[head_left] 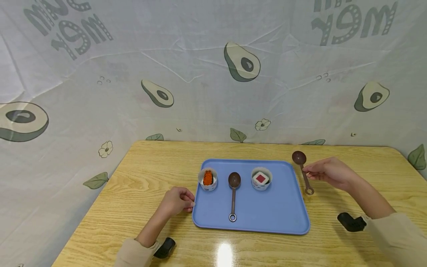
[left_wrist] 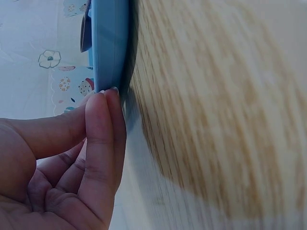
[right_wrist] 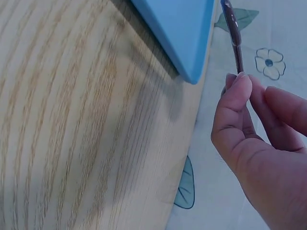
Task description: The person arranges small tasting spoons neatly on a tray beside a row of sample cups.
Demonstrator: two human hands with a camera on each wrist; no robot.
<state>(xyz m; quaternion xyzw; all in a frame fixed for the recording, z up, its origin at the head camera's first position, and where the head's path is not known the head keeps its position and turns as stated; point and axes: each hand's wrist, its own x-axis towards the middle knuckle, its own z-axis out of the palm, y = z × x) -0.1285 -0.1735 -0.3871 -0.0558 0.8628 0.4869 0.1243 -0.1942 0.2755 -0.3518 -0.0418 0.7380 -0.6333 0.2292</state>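
Spoon, dark brown and shiny, is in your right hand, just past the right side of the tray. Your thumb and fingers pinch its thin handle. It has a deep, round scoop at one end and a ring with a hole at the other.

Your left hand is at the other side, with its thumb and bent fingertips together, pinching the tray's edge. The tray is blue and smooth, with round corners and a low rim. On it lies a second spoon, scoop pointing away from you. Two paper cups, a left cup and a right cup, sit near the far side, with that spoon between them. The table is yellow wood with wavy lines and a bright shine at the front. Behind it hangs a wrinkly cloth with avocados, leaves and flowers.

Only the head view lets you see into the cups: a lumpy orange bite on the left, a white block with a red square on the right. The left wrist view shows you the tray's side wall and the dotty pictures on a cup. The right wrist view shows you the held spoon from its thin side, above the table.
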